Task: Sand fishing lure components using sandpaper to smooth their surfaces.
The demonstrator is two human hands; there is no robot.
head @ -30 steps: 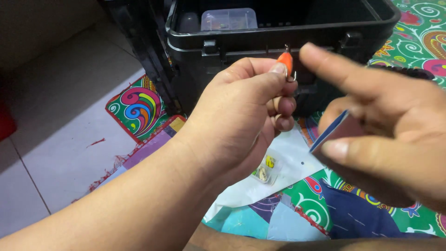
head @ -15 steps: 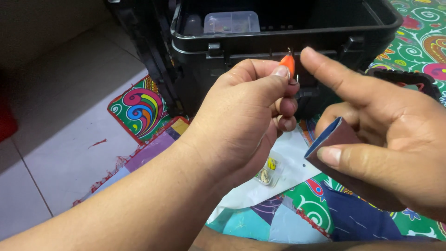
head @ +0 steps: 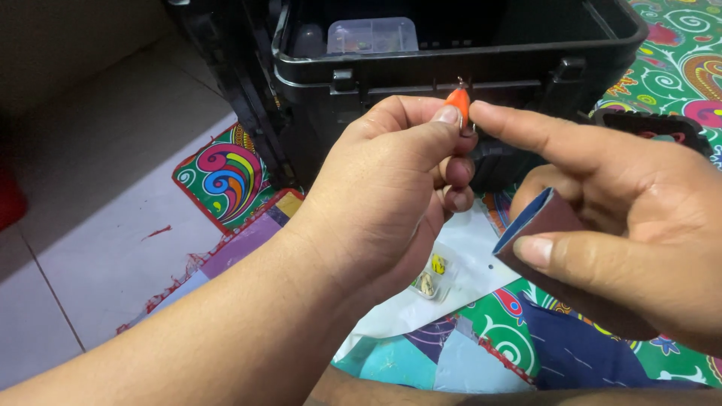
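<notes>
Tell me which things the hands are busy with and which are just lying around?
In use:
left hand pinching small orange lure
right hand holding folded brown sandpaper

Lying about:
open black tackle box
clear plastic case inside
small packet with yellow bits
patchwork cloth

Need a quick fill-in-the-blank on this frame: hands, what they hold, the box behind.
1. The left hand pinches a small ___ lure.
2. The right hand holds a folded brown sheet under its ___.
3. Behind both hands stands an open ___ box.

Missing: orange; thumb; black
</notes>
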